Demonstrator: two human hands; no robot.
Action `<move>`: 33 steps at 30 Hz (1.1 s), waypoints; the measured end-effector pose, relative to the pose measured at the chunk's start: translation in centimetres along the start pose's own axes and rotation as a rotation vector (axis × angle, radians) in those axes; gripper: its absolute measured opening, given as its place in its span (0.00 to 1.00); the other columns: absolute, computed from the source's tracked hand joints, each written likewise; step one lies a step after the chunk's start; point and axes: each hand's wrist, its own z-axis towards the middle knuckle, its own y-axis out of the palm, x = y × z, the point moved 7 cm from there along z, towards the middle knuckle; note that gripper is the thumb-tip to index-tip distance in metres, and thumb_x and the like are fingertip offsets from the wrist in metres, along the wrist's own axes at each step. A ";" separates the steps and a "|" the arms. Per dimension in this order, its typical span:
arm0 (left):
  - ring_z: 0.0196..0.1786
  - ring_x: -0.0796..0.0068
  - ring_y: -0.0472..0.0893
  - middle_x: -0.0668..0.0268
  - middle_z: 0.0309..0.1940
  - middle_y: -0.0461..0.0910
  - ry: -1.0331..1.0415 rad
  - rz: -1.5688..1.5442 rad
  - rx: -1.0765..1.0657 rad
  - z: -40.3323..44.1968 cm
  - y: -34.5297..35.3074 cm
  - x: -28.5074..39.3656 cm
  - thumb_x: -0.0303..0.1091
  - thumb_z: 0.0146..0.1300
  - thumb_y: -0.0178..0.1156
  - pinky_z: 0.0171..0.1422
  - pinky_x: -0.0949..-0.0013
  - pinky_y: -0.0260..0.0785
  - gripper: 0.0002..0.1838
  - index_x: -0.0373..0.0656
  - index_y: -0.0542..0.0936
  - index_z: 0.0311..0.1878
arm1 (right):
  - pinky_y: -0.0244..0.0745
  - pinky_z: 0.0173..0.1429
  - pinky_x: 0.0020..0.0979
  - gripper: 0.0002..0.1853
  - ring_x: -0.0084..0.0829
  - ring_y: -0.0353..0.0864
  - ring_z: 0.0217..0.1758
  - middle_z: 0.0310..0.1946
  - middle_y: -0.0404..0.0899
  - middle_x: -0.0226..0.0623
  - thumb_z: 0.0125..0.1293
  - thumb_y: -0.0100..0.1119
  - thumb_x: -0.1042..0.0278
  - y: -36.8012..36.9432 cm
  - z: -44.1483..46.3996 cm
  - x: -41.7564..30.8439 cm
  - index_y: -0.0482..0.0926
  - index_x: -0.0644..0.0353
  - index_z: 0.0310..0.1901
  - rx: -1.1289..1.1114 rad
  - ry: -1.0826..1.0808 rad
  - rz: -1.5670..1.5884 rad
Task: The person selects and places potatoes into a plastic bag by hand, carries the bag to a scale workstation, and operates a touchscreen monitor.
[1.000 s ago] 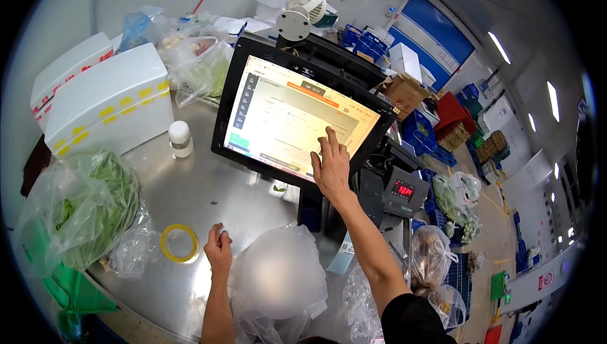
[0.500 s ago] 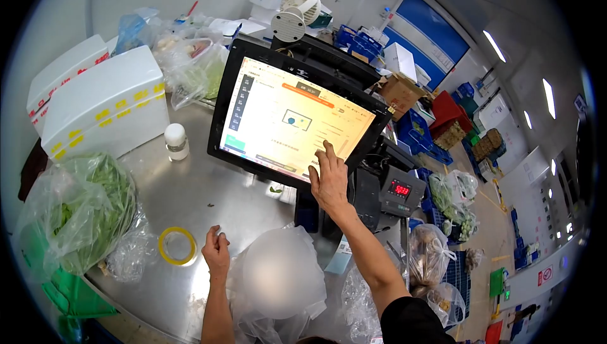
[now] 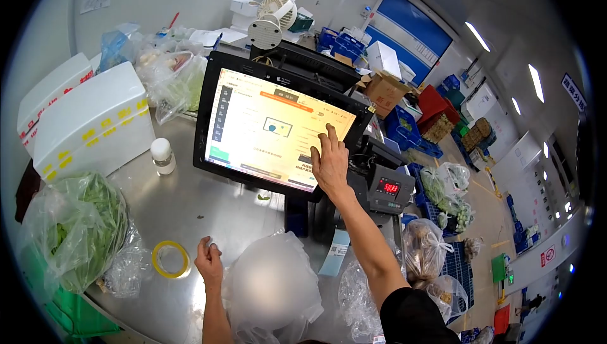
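My right hand [image 3: 331, 162] is raised at the right part of a lit touchscreen monitor [image 3: 272, 130], fingers spread and holding nothing; whether a fingertip touches the glass I cannot tell. Low over the steel table [image 3: 234, 214], my left hand [image 3: 208, 262] has its fingers curled, and whether anything is in them is hidden. Beside it lies a puffed-up whitish plastic bag [image 3: 272, 284]. A roll of yellow tape [image 3: 170, 259] is on the table to the left. Right of the monitor, a scale display [image 3: 389, 187] shows red digits.
White foam boxes [image 3: 95, 126] and bagged leafy greens [image 3: 82, 230] stand at the left. A white-capped bottle [image 3: 163, 157] is near the boxes. Behind the monitor is a small fan [image 3: 273, 21]. Bagged produce [image 3: 425, 249] and crumpled clear plastic [image 3: 361, 296] are at the right.
The screen first switched to a page with a small picture in the middle. My right hand has shifted up relative to the screen, toward its upper right. The whole view has turned slightly.
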 end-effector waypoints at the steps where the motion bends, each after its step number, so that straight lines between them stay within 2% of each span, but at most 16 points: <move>1: 0.20 0.87 0.66 0.71 0.17 0.69 0.003 0.005 -0.004 0.0 0.0 0.0 0.27 0.65 0.51 0.26 0.80 0.59 0.13 0.30 0.73 0.50 | 0.64 0.48 0.40 0.20 0.45 0.70 0.46 0.62 0.63 0.49 0.57 0.58 0.69 -0.1 0.1 -0.1 0.69 0.66 0.51 0.002 0.003 0.002; 5: 0.20 0.87 0.66 0.72 0.17 0.69 -0.009 0.010 -0.013 0.0 0.1 0.0 0.27 0.65 0.52 0.25 0.81 0.59 0.14 0.30 0.73 0.50 | 0.65 0.47 0.39 0.21 0.44 0.70 0.46 0.62 0.63 0.50 0.56 0.60 0.70 -1.6 -1.5 -2.6 0.70 0.65 0.51 0.054 -0.070 0.058; 14: 0.20 0.88 0.67 0.72 0.18 0.70 0.007 -0.029 0.000 0.0 0.1 -0.4 0.26 0.65 0.51 0.25 0.81 0.59 0.13 0.32 0.73 0.51 | 0.65 0.50 0.40 0.20 0.45 0.70 0.47 0.59 0.67 0.48 0.55 0.60 0.70 -0.5 -5.5 -6.2 0.71 0.65 0.50 -0.070 -0.105 0.169; 15: 0.22 0.85 0.70 0.69 0.17 0.71 -0.051 -0.039 -0.009 0.0 0.0 -0.4 0.26 0.64 0.52 0.29 0.80 0.63 0.13 0.32 0.74 0.50 | 0.65 0.50 0.40 0.20 0.45 0.70 0.47 0.59 0.67 0.48 0.55 0.60 0.70 -0.3 -5.8 -6.5 0.71 0.65 0.50 -0.082 -0.112 0.177; 18: 0.23 0.86 0.70 0.69 0.17 0.71 -0.060 -0.072 -0.011 0.0 0.0 -0.7 0.26 0.64 0.52 0.29 0.80 0.63 0.13 0.32 0.74 0.50 | 0.65 0.50 0.40 0.21 0.44 0.70 0.47 0.59 0.68 0.48 0.55 0.60 0.70 0.0 -6.3 -7.0 0.71 0.65 0.51 -0.108 -0.114 0.191; 22: 0.22 0.86 0.69 0.69 0.16 0.70 -0.030 -0.036 0.011 0.2 -0.1 -0.6 0.25 0.64 0.52 0.29 0.81 0.62 0.13 0.32 0.74 0.50 | 0.64 0.50 0.40 0.22 0.43 0.70 0.46 0.58 0.68 0.47 0.55 0.60 0.71 0.8 -6.9 -7.6 0.70 0.65 0.53 -0.144 -0.124 0.217; 25: 0.20 0.83 0.69 0.67 0.15 0.70 -0.010 0.014 0.050 0.5 -0.2 -0.6 0.26 0.64 0.52 0.27 0.77 0.62 0.13 0.32 0.74 0.50 | 0.65 0.49 0.40 0.23 0.43 0.70 0.45 0.59 0.68 0.48 0.55 0.60 0.70 1.6 -7.2 -8.0 0.70 0.65 0.53 -0.160 -0.146 0.215; 29: 0.18 0.81 0.68 0.66 0.14 0.69 0.013 0.143 0.086 0.7 -0.1 0.7 0.28 0.63 0.54 0.26 0.75 0.61 0.13 0.32 0.75 0.49 | 0.64 0.53 0.41 0.21 0.47 0.69 0.48 0.59 0.66 0.50 0.57 0.59 0.71 2.4 -7.1 -8.1 0.69 0.66 0.52 -0.213 -0.101 0.216; 32: 0.18 0.81 0.67 0.67 0.14 0.69 -0.009 0.160 0.088 0.7 -0.1 0.0 0.28 0.63 0.55 0.26 0.75 0.61 0.13 0.32 0.75 0.48 | 0.66 0.47 0.41 0.23 0.44 0.70 0.43 0.61 0.65 0.50 0.56 0.60 0.70 2.6 -6.7 -7.3 0.68 0.65 0.53 -0.150 -0.115 0.161; 33: 0.18 0.80 0.66 0.67 0.14 0.68 -0.019 0.154 0.092 0.8 0.0 -0.2 0.28 0.63 0.55 0.25 0.75 0.60 0.13 0.33 0.75 0.49 | 0.65 0.48 0.41 0.23 0.44 0.70 0.44 0.60 0.66 0.50 0.56 0.60 0.70 2.5 -6.6 -7.1 0.68 0.65 0.53 -0.151 -0.098 0.157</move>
